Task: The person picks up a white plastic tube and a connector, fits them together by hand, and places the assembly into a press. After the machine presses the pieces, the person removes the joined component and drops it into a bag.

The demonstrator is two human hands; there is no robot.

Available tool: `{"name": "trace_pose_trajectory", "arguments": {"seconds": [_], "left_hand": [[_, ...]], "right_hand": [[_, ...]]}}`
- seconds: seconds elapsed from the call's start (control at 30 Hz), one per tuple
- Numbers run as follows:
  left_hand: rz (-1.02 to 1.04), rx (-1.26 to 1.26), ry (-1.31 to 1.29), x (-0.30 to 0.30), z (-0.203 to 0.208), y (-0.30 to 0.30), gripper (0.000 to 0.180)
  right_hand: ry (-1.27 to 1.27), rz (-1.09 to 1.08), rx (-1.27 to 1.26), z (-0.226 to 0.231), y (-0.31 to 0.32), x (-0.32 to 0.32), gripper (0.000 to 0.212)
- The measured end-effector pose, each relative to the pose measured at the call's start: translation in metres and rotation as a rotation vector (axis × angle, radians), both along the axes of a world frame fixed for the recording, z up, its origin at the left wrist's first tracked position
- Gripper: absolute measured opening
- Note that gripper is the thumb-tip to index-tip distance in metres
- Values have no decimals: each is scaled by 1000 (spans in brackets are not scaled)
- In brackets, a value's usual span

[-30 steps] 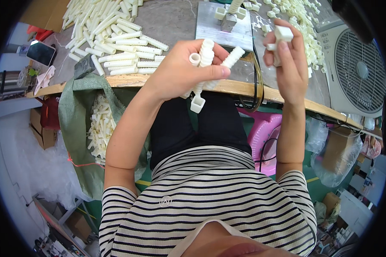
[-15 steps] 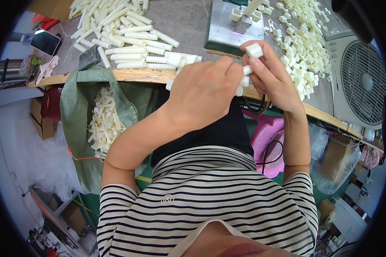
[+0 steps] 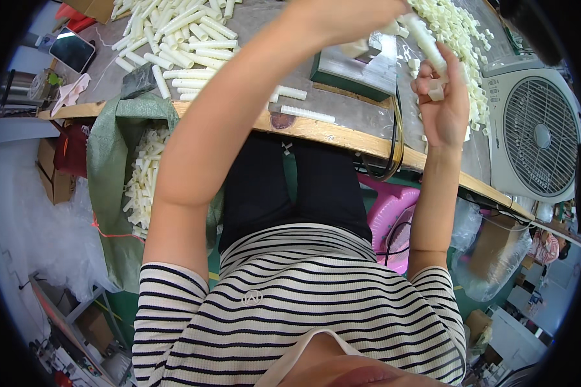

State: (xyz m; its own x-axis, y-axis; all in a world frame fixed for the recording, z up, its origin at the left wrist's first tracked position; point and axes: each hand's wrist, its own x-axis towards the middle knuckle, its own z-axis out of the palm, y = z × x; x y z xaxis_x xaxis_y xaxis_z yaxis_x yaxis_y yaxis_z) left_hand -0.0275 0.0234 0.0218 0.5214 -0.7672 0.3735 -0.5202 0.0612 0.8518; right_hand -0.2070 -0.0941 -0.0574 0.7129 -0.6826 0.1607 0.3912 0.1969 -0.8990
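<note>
My right hand [image 3: 443,97] is closed on the lower end of a white ribbed tube [image 3: 426,42]. A small white square cap [image 3: 436,89] sits against its curled fingers. My left hand [image 3: 358,18] reaches over the metal block [image 3: 339,68] at the table's far side, beside the tube's upper end. Its fingers are blurred and partly turned away, so their grip does not show. Below that hand a white piece [image 3: 355,49] shows at the block, partly covered. Another white ribbed tube [image 3: 308,115] lies along the table's near edge.
Many ribbed tubes [image 3: 174,39] are heaped at left, and square caps [image 3: 458,39] at right. A fan [image 3: 539,135] stands to the right. A green sack [image 3: 113,148] of white pieces hangs at the left edge. Cables [image 3: 398,138] loop over the edge near a pink plastic stool [image 3: 394,206].
My left hand has swung far and up to the block from near the table edge. My right hand has shifted slightly right and now holds a ribbed tube as well as a cap.
</note>
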Motion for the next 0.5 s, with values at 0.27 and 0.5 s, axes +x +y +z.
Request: {"name": "trace_pose_trajectory", "arguments": {"seconds": [0.27, 0.5], "left_hand": [[116, 754, 42, 72, -17, 243, 52], [563, 519, -516, 219, -113, 207, 75]], "right_hand": [[10, -245, -193, 5, -17, 13, 20], [-278, 211, 607, -16, -50, 12, 39]]}}
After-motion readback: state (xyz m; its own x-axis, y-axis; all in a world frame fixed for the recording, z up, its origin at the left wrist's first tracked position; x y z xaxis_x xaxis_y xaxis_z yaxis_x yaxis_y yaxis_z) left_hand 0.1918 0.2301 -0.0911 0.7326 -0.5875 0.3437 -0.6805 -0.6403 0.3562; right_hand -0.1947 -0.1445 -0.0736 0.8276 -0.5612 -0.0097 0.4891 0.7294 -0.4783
